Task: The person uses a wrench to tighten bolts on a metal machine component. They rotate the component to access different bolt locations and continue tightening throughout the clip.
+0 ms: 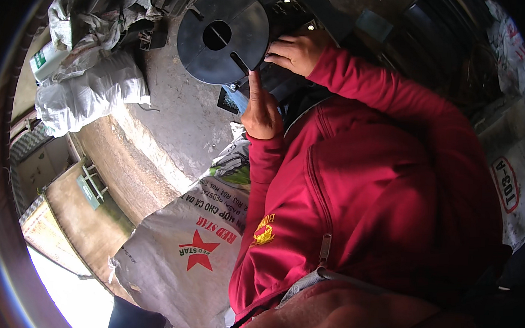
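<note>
A dark grey round plate [247,28] with a round hole in its middle and narrow slots lies before me at the top of the view. My left hand [262,113] is at its near edge, index finger stretched up to the rim beside a slot, the other fingers curled. From the right, my right hand [296,52] reaches the plate's edge with bent fingers, closed at the rim. Both thumbs are largely hidden. Close to my left wrist is a light blue piece [236,98] over a dark part, partly covered.
Dark metal parts [376,25] crowd the upper right. White plastic sacks [92,93] lie at the upper left on the grey floor [178,120]. A printed white sack [180,237] stands left of my body; another sack [516,185] is at the far right.
</note>
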A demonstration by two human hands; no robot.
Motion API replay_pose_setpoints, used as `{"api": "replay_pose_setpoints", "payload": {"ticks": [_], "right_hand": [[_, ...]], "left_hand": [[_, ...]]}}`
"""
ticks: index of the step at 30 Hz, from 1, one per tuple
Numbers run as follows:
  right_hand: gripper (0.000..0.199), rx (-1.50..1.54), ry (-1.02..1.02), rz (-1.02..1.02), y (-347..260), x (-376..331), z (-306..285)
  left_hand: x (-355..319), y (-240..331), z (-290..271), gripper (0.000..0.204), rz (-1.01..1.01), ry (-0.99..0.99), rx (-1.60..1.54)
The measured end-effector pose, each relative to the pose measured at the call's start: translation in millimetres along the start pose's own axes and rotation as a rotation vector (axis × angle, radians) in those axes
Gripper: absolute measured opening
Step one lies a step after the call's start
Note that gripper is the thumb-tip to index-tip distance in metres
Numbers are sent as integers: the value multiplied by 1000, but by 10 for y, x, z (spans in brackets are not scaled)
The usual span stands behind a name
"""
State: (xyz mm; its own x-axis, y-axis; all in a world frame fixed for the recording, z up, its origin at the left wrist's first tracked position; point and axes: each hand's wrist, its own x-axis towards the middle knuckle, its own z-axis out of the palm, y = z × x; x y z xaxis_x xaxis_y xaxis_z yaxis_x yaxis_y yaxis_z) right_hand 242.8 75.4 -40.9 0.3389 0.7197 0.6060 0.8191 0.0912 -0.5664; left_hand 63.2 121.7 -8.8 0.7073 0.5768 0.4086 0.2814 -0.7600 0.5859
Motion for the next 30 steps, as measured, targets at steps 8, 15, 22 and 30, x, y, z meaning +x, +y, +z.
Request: {"api": "replay_pose_setpoints", "payload": {"ticks": [8,15,22,30], "right_hand": [[12,74,-47,-10,4,2,27],[13,2,-78,32,-15,6,0],[13,23,-65,29,-11,27,-67],[16,68,-43,-12,7,-44,25]], "left_hand": [[58,-37,-9,51,36,12,176],[18,-37,11,45,-14,-43,325],[106,99,-59,44,-144,-171,363],[74,38,-61,44,-55,-90,329]]}}
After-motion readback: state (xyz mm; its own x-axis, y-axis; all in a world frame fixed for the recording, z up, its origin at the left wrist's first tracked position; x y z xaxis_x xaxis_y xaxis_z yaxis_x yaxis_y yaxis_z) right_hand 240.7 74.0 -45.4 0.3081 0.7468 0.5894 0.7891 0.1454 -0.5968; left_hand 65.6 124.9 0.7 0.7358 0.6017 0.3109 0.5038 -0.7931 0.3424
